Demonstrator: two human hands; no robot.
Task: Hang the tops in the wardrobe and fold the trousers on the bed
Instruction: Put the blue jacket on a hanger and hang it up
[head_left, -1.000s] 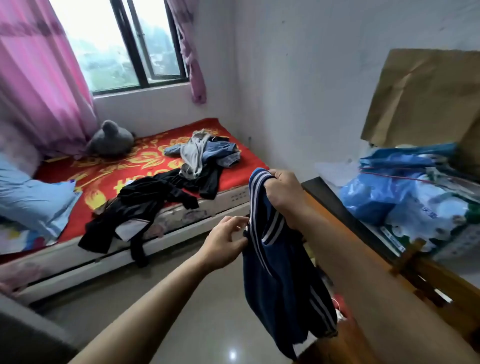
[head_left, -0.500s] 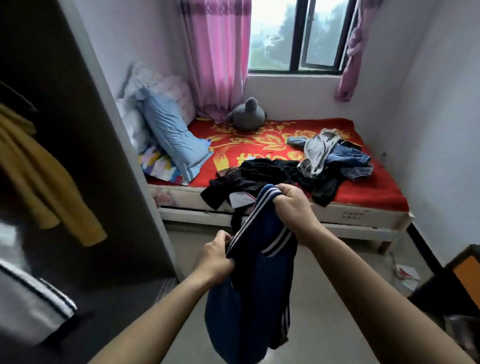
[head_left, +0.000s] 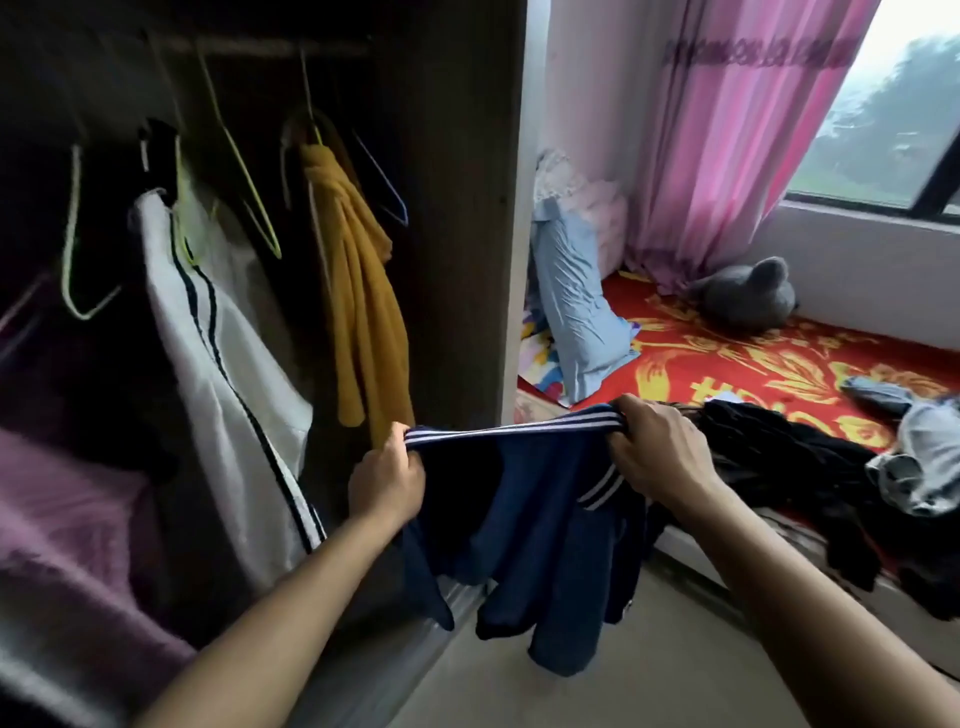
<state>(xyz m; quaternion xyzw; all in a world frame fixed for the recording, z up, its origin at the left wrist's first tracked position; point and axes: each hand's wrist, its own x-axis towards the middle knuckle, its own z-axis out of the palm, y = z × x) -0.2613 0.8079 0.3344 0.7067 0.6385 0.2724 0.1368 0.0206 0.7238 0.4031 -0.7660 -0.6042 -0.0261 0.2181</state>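
I hold a navy blue top (head_left: 524, 525) with white stripes stretched between both hands at waist height. My left hand (head_left: 385, 480) grips its striped edge on the left; my right hand (head_left: 657, 457) grips the same edge on the right. The rest of the top hangs down below them. The open dark wardrobe (head_left: 457, 208) fills the left side, with a white striped garment (head_left: 223, 374) and a mustard garment (head_left: 358, 291) hanging inside. Empty yellow-green hangers (head_left: 244, 171) hang from the rail. A heap of black clothes (head_left: 810, 478) and grey-blue clothes (head_left: 919, 447) lies on the red bed (head_left: 727, 364).
A purple cloth (head_left: 67, 545) lies in the wardrobe's lower left. On the bed's far end lean a light blue pillow (head_left: 576, 312) and a grey plush toy (head_left: 748, 296). Pink curtains (head_left: 727, 130) hang beside the window. Pale floor (head_left: 649, 675) shows beneath my arms.
My view has swung left from the bed to the open wardrobe. Both hands have drawn apart, pulling the top's striped edge out flat between them.
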